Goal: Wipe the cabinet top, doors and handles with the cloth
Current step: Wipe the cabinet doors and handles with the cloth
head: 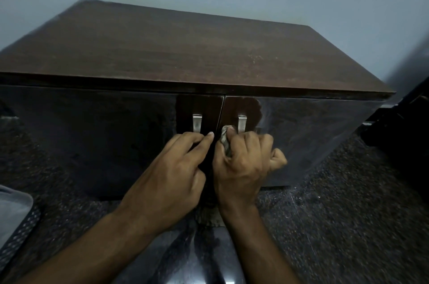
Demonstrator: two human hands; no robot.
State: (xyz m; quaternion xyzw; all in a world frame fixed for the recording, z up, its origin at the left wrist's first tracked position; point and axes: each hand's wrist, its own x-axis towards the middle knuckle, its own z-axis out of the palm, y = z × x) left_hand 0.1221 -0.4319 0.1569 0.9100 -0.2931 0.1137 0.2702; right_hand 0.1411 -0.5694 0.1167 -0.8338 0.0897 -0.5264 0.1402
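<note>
1. Gripping a bunched grey cloth (224, 142), the right hand (241, 163) curls round it against the right handle (242, 124).
2. Left hand (171, 174), fingers bent, touches the left handle (197, 123).
3. Both cabinet doors (301, 135) are closed beneath the brown cabinet top (185, 51).

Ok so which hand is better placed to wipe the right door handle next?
Probably the right hand. It already grips the cloth, bunched right beside the right handle. The left hand holds no cloth; its fingers rest at the base of the left handle.
</note>
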